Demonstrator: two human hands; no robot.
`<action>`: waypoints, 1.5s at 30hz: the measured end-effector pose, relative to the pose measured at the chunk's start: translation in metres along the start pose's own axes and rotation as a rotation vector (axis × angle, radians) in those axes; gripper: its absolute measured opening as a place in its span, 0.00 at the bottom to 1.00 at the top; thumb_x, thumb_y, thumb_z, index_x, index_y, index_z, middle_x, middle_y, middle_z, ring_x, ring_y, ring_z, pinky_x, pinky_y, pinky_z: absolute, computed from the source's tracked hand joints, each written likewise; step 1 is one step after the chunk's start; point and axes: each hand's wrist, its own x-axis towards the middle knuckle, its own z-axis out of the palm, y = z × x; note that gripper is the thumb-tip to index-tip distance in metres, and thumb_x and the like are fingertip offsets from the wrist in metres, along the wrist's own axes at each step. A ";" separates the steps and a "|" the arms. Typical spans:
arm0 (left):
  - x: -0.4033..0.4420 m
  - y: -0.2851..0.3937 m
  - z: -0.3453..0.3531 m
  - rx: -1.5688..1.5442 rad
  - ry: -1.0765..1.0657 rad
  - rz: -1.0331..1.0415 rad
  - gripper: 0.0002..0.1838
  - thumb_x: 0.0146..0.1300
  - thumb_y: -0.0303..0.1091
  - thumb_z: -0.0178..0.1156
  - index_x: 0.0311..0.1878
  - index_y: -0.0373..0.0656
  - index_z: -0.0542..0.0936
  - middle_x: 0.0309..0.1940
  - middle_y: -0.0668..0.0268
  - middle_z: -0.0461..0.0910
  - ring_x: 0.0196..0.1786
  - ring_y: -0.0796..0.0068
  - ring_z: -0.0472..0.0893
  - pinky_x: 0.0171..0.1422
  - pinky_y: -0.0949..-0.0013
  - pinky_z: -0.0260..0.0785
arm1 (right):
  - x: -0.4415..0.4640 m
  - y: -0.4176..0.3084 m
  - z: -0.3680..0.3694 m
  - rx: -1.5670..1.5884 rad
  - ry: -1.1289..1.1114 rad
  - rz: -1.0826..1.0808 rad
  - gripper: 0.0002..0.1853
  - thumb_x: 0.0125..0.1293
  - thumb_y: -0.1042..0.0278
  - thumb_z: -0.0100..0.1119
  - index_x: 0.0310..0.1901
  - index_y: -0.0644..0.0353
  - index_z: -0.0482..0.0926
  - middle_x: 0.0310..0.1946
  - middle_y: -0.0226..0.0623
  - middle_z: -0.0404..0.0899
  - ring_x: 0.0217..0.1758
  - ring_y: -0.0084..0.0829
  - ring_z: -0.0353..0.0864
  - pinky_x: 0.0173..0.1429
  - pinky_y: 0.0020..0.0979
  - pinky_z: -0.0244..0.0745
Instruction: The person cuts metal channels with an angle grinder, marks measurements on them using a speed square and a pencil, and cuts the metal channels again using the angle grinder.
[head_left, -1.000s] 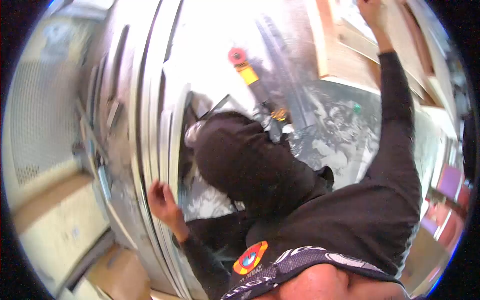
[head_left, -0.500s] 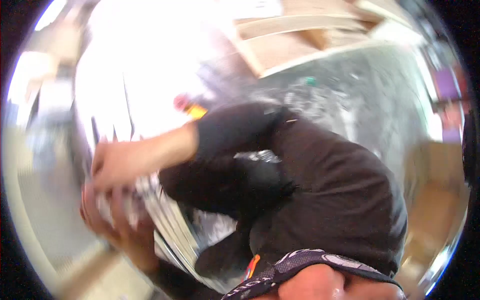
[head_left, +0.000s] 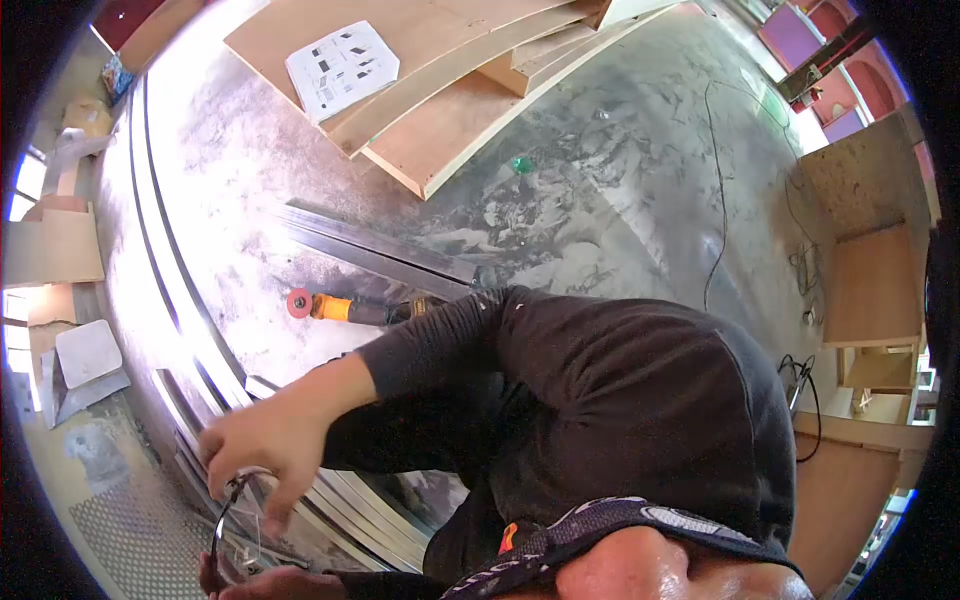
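Observation:
What looks like a pair of clear glasses (head_left: 222,522) with a dark, thin frame is between my hands at the lower left. My right hand (head_left: 275,435) reaches in from above, its fingers bent around the upper end of the frame. Below it, my left hand (head_left: 265,583) is partly cut off by the dark image border and grips the lower end. Long metal profiles (head_left: 350,510) lie beneath and beside my hands. An angle grinder (head_left: 345,310) with a yellow and black body and a red disc rests on the floor beyond my right forearm.
Wooden panels (head_left: 450,125) lie at the top, with a printed sheet (head_left: 343,70) on them. Metal bars (head_left: 380,250) lie near the grinder, and long rails (head_left: 165,270) run along the left. A cable (head_left: 718,190) crosses the floor; wooden boxes (head_left: 870,285) stand at right.
The view has shifted and sharpened from a blur. My hands, close together before, are now farther apart, with the glasses visible between them.

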 end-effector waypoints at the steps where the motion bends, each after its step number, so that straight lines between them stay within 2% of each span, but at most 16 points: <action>1: 0.000 -0.002 -0.004 0.047 0.078 -0.093 0.13 0.81 0.39 0.43 0.53 0.38 0.69 0.54 0.52 0.71 0.55 0.54 0.74 0.59 0.51 0.71 | -0.003 -0.004 0.007 -0.001 0.001 0.000 0.35 0.52 0.39 0.78 0.51 0.62 0.83 0.49 0.52 0.78 0.55 0.54 0.77 0.56 0.48 0.72; 3: -0.002 -0.007 -0.008 0.133 0.182 -0.269 0.16 0.83 0.42 0.41 0.49 0.37 0.69 0.50 0.54 0.70 0.51 0.57 0.73 0.56 0.53 0.70 | -0.013 -0.017 0.016 0.068 0.012 -0.066 0.40 0.49 0.40 0.81 0.55 0.64 0.79 0.46 0.51 0.78 0.52 0.54 0.78 0.54 0.47 0.73; 6: -0.010 -0.016 -0.016 0.100 0.181 -0.499 0.23 0.84 0.47 0.38 0.44 0.35 0.70 0.43 0.56 0.69 0.45 0.61 0.72 0.52 0.57 0.69 | -0.015 -0.025 0.012 0.139 -0.059 -0.060 0.28 0.59 0.53 0.77 0.54 0.63 0.78 0.47 0.50 0.79 0.52 0.53 0.79 0.54 0.47 0.73; 10: -0.033 -0.026 -0.024 -0.455 0.015 -0.838 0.20 0.83 0.48 0.42 0.56 0.38 0.72 0.58 0.48 0.78 0.65 0.49 0.78 0.63 0.51 0.75 | -0.017 -0.015 0.026 0.168 -0.059 -0.049 0.13 0.68 0.68 0.66 0.49 0.64 0.77 0.41 0.52 0.80 0.48 0.53 0.80 0.49 0.47 0.73; 13: -0.049 0.011 -0.014 -0.577 0.037 -1.022 0.18 0.80 0.37 0.47 0.66 0.38 0.67 0.64 0.47 0.73 0.67 0.48 0.76 0.67 0.44 0.71 | -0.028 -0.023 0.023 0.075 -0.081 0.114 0.11 0.69 0.69 0.64 0.46 0.66 0.76 0.35 0.54 0.79 0.42 0.56 0.79 0.44 0.46 0.73; 14: -0.057 0.005 -0.022 -0.863 0.031 -1.066 0.20 0.80 0.39 0.47 0.67 0.37 0.66 0.64 0.47 0.73 0.66 0.50 0.76 0.67 0.44 0.72 | -0.030 -0.028 0.019 0.079 -0.081 0.174 0.10 0.70 0.69 0.62 0.45 0.66 0.76 0.34 0.55 0.78 0.39 0.57 0.79 0.42 0.47 0.72; 18: -0.062 0.032 -0.049 -1.191 0.046 -0.959 0.21 0.76 0.40 0.53 0.64 0.38 0.67 0.59 0.46 0.71 0.66 0.46 0.75 0.66 0.42 0.75 | -0.038 -0.041 -0.006 0.159 -0.153 0.286 0.08 0.73 0.69 0.58 0.41 0.65 0.75 0.37 0.50 0.83 0.38 0.50 0.84 0.41 0.40 0.77; 21: -0.056 0.057 -0.068 -1.314 -0.135 -0.818 0.21 0.69 0.30 0.59 0.62 0.36 0.66 0.55 0.47 0.67 0.67 0.31 0.71 0.66 0.36 0.77 | -0.049 -0.052 -0.013 0.248 -0.135 0.172 0.06 0.74 0.72 0.53 0.45 0.64 0.79 0.33 0.46 0.83 0.35 0.43 0.86 0.39 0.37 0.80; 25: -0.046 0.079 -0.086 -1.514 -0.186 -1.007 0.21 0.66 0.24 0.65 0.57 0.47 0.67 0.61 0.50 0.62 0.73 0.26 0.61 0.71 0.23 0.66 | -0.061 -0.079 -0.012 0.459 -0.037 0.228 0.05 0.71 0.70 0.59 0.44 0.61 0.80 0.40 0.44 0.88 0.33 0.39 0.89 0.37 0.36 0.82; 28: -0.039 0.077 -0.094 -1.605 -0.265 -0.979 0.23 0.64 0.21 0.68 0.56 0.52 0.69 0.64 0.51 0.59 0.74 0.25 0.60 0.72 0.21 0.63 | -0.053 -0.089 -0.026 0.404 -0.128 0.113 0.10 0.73 0.61 0.59 0.48 0.56 0.75 0.40 0.48 0.87 0.26 0.34 0.83 0.28 0.33 0.75; 30: -0.033 0.076 -0.099 -1.717 -0.325 -0.904 0.25 0.62 0.17 0.69 0.55 0.54 0.71 0.66 0.54 0.57 0.76 0.26 0.58 0.73 0.17 0.58 | -0.047 -0.094 -0.023 0.331 -0.109 0.004 0.14 0.77 0.51 0.55 0.51 0.51 0.73 0.40 0.43 0.85 0.23 0.31 0.78 0.24 0.30 0.68; 34: -0.021 0.072 -0.119 -1.939 -0.326 -1.002 0.23 0.59 0.12 0.67 0.49 0.52 0.76 0.70 0.59 0.54 0.81 0.36 0.52 0.75 0.13 0.50 | -0.041 -0.109 -0.018 0.392 -0.019 -0.041 0.19 0.76 0.46 0.55 0.60 0.47 0.75 0.49 0.36 0.80 0.29 0.29 0.74 0.28 0.30 0.67; 36: -0.021 0.070 -0.114 -2.017 -0.354 -1.066 0.21 0.59 0.12 0.67 0.47 0.52 0.77 0.71 0.60 0.53 0.82 0.40 0.50 0.75 0.13 0.48 | -0.040 -0.109 -0.022 0.429 0.023 -0.039 0.19 0.76 0.46 0.56 0.60 0.46 0.75 0.50 0.37 0.79 0.29 0.30 0.74 0.30 0.30 0.68; 41: -0.041 0.067 -0.102 -1.976 -0.141 -0.737 0.24 0.51 0.11 0.72 0.42 0.52 0.77 0.74 0.57 0.50 0.83 0.39 0.48 0.77 0.14 0.42 | -0.022 -0.113 -0.015 0.354 -0.107 0.027 0.19 0.72 0.47 0.62 0.57 0.46 0.76 0.49 0.43 0.77 0.29 0.32 0.73 0.28 0.31 0.67; 43: -0.012 0.082 -0.111 -1.932 -0.221 -1.034 0.21 0.52 0.21 0.75 0.45 0.52 0.78 0.72 0.55 0.61 0.80 0.40 0.55 0.79 0.24 0.48 | -0.026 -0.107 -0.010 0.403 -0.025 -0.039 0.17 0.70 0.47 0.64 0.52 0.47 0.77 0.45 0.38 0.78 0.27 0.27 0.73 0.24 0.27 0.64; 45: -0.003 0.091 -0.121 -1.921 -0.144 -1.008 0.20 0.51 0.21 0.75 0.44 0.50 0.78 0.68 0.56 0.62 0.77 0.44 0.57 0.76 0.32 0.52 | -0.034 -0.103 -0.023 0.495 0.159 -0.141 0.14 0.67 0.49 0.68 0.42 0.49 0.80 0.37 0.30 0.80 0.23 0.22 0.72 0.19 0.23 0.61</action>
